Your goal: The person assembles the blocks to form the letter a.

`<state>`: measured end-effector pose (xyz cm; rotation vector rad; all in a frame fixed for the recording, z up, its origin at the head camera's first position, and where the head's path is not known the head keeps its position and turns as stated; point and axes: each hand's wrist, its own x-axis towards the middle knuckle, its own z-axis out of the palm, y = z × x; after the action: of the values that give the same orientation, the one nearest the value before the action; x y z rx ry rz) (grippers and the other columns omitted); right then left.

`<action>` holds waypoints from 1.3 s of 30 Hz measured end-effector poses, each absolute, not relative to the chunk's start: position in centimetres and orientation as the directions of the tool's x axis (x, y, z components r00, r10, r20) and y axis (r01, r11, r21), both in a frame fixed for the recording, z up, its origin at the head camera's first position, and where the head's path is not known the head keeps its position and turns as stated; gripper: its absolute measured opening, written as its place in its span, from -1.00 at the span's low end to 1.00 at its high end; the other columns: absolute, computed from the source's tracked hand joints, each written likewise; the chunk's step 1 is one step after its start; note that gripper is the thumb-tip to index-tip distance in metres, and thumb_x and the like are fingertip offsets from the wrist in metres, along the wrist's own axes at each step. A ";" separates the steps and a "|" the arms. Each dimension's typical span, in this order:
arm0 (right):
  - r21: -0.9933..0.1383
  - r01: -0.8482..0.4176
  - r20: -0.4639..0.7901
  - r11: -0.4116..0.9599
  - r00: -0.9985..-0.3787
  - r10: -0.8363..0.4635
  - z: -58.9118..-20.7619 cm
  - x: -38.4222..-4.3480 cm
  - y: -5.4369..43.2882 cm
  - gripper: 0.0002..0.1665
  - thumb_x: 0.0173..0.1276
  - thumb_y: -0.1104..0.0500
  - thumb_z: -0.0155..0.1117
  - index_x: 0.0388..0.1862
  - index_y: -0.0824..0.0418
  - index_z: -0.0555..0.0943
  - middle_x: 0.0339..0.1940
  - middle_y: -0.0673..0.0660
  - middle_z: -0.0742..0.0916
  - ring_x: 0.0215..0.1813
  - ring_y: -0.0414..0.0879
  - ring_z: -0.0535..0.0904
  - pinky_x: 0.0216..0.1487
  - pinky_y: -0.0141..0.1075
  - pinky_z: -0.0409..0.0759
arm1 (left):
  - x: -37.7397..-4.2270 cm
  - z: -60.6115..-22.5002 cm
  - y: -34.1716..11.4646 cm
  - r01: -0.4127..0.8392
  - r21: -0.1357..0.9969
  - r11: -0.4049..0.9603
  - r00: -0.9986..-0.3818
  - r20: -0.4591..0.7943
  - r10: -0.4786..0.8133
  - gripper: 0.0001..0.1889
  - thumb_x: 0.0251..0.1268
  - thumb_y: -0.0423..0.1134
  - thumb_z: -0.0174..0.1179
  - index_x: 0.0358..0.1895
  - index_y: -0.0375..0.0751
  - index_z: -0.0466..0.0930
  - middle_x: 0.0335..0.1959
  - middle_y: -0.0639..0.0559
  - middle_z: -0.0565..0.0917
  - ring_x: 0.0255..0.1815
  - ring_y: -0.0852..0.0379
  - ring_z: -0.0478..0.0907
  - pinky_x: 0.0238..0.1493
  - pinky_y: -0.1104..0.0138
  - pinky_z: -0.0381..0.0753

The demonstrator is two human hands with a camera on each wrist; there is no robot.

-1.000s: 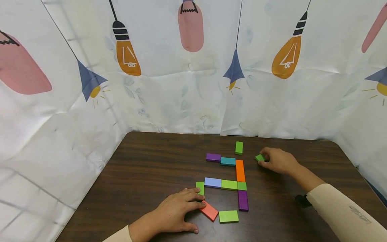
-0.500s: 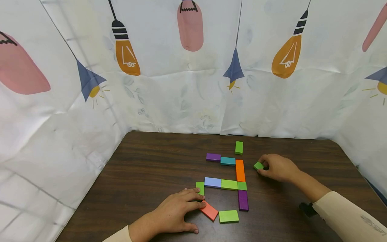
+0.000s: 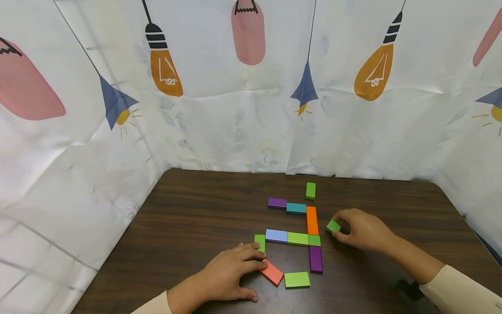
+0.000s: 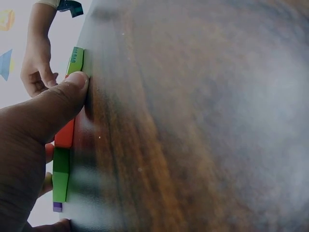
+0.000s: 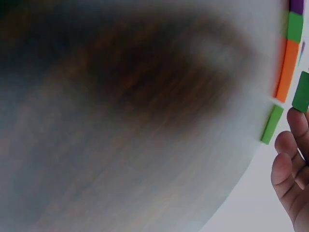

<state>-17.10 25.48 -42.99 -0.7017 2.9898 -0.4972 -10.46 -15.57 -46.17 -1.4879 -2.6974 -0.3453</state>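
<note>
My right hand [image 3: 361, 230] pinches a small green block [image 3: 333, 226] between thumb and fingers, right of the orange block [image 3: 312, 220]. In the right wrist view that green block [image 5: 301, 92] stands at the fingertips. Spread on the table, my left hand [image 3: 225, 272] touches a red block [image 3: 272, 273] and a green block [image 3: 259, 242] with its fingertips. Beyond these, a light blue block [image 3: 276, 236], a lime block [image 3: 297, 238] and a small green square block [image 3: 314, 240] form a row. A purple block [image 3: 315, 259] runs down from its right end.
Another lime block [image 3: 296, 280] lies right of the red one. Farther back are a teal block [image 3: 296, 208], a second purple block [image 3: 277, 203] and a lone green block [image 3: 310, 191]. A patterned white curtain [image 3: 235, 131] hangs behind the dark wooden table [image 3: 204, 209].
My right hand has come nearer to me and slightly to the left, carrying the small green block. The left hand and the laid blocks stay where they were.
</note>
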 end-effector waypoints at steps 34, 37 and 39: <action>-0.359 -0.535 0.078 0.765 -0.834 -0.547 -43.5 -9.7 22.2 -0.65 0.23 -0.20 0.53 -0.12 -0.13 0.65 -0.26 -0.31 0.56 -0.28 -0.40 0.42 -0.38 -0.37 0.53 | -10.4 -46.1 -15.5 0.837 0.182 0.516 -0.541 0.140 0.829 -0.26 0.22 0.40 0.29 0.39 0.11 0.55 0.40 0.19 0.47 0.55 0.04 0.25 0.36 -0.01 0.43; -0.367 -0.531 0.069 0.764 -0.834 -0.547 -43.5 -9.3 22.0 -0.65 0.23 -0.21 0.53 -0.12 -0.14 0.65 -0.27 -0.33 0.56 -0.28 -0.41 0.43 -0.38 -0.38 0.52 | -10.4 -46.1 -15.5 0.838 0.181 0.515 -0.540 0.139 0.830 -0.26 0.22 0.40 0.29 0.39 0.11 0.55 0.40 0.19 0.47 0.55 0.04 0.24 0.37 -0.01 0.42; -0.369 -0.541 0.073 0.756 -0.828 -0.556 -43.6 -9.0 21.9 -0.65 0.23 -0.21 0.53 -0.12 -0.14 0.66 -0.28 -0.33 0.56 -0.28 -0.41 0.43 -0.39 -0.38 0.52 | -10.4 -46.0 -15.5 0.837 0.180 0.516 -0.541 0.135 0.830 -0.26 0.22 0.39 0.29 0.40 0.11 0.55 0.40 0.19 0.46 0.55 0.04 0.24 0.37 -0.01 0.42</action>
<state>-9.03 21.93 -43.61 -0.9079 2.9054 -0.5905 -10.45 -15.49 -46.03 -1.4896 -2.7073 -0.3491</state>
